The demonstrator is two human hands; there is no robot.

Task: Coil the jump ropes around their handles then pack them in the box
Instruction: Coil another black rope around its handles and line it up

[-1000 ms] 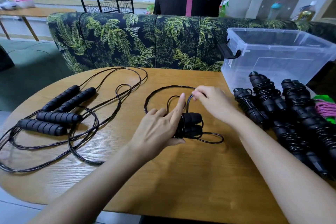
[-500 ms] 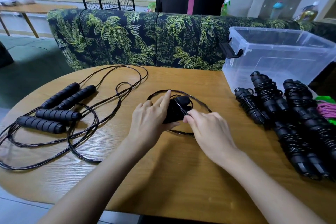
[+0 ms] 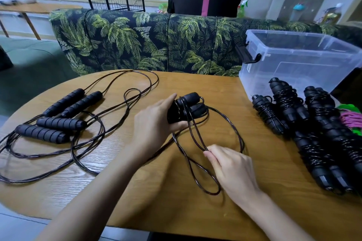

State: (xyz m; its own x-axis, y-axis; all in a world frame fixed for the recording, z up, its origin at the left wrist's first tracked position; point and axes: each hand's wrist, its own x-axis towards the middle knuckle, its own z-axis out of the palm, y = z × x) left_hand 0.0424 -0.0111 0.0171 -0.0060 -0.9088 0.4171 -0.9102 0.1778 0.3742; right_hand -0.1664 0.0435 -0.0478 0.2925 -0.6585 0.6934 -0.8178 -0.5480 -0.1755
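Head view: black handles paired, glossy cord wrapped once, looping loose.

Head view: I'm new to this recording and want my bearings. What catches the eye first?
At the centre of the table the left hand grips a pair of black handles, while the right hand pinches their cord, drawn toward the near edge. On the left sprawl loose ropes; on the right coiled ropes lie in front of the clear box.
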